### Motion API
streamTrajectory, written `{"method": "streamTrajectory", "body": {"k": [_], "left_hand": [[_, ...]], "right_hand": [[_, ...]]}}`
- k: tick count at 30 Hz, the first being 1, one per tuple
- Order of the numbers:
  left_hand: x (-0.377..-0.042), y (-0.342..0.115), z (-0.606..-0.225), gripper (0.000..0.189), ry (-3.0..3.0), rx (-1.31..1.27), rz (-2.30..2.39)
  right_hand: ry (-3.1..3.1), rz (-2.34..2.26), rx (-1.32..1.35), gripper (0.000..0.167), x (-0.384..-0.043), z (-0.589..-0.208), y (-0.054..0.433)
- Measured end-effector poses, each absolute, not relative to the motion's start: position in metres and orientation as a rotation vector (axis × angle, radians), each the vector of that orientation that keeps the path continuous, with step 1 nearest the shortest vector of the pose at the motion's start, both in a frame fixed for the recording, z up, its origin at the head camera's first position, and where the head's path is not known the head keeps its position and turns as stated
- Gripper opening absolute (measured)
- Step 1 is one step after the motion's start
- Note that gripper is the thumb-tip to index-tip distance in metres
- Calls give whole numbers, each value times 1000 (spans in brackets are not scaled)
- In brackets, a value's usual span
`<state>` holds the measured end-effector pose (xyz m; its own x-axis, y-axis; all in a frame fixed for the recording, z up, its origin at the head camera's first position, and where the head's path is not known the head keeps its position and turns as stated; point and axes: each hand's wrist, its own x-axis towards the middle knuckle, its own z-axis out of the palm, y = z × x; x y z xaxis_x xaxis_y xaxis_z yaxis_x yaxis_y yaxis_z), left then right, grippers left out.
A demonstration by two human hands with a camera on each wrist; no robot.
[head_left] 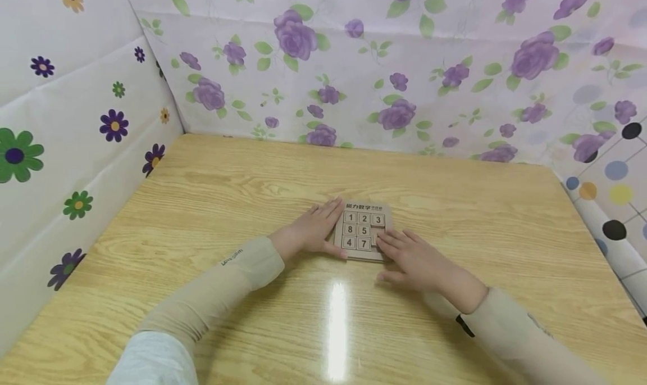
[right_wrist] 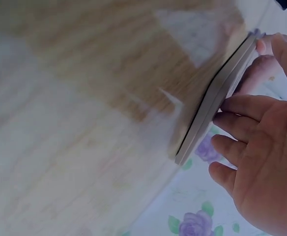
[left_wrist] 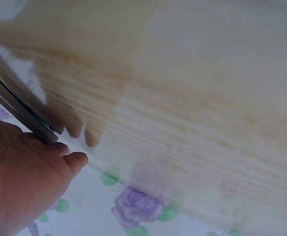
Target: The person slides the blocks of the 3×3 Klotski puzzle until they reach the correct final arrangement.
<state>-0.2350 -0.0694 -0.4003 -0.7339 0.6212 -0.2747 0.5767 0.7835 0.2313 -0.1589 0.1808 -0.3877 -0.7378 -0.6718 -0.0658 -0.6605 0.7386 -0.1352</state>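
A number slide puzzle (head_left: 360, 256) lies flat on the wooden table in the head view, with Chinese lettering along its top. Its tiles read 1, 2, 3, then 8, 5, then 4, 7. My left hand (head_left: 315, 230) rests along the puzzle's left edge, fingers stretched out and thumb at the lower left corner. On the right side, fingertips of my right hand (head_left: 417, 261) touch a tile (head_left: 374, 239) in the right column and partly cover it; its number is hidden. Both wrist views show the puzzle's thin side, beside the left palm (left_wrist: 25, 172) and the right fingers (right_wrist: 232, 132).
The wooden table (head_left: 242, 188) extends on all sides of the puzzle. A flowered cloth (head_left: 303, 81) hangs behind it, another patterned cloth (head_left: 76, 149) stands at the left, and a dotted one (head_left: 614, 199) at the right. Light glares off the tabletop in front.
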Motion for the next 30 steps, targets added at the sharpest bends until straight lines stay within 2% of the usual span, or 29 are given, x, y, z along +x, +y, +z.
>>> {"method": "streamTrajectory", "body": {"k": [12,22,30], "left_hand": [[-234,-69,-400,120,2634,910,194],[-235,-69,-401,120,2647,916,180],[-235,-70,-401,120,2647,915,180]], "right_hand": [[2841,-90,-1046,73,-173,-388,177],[2757,-128,-1180,73,-161,-389,160],[2778,-158,-1159,73,-159,-392,167]]}}
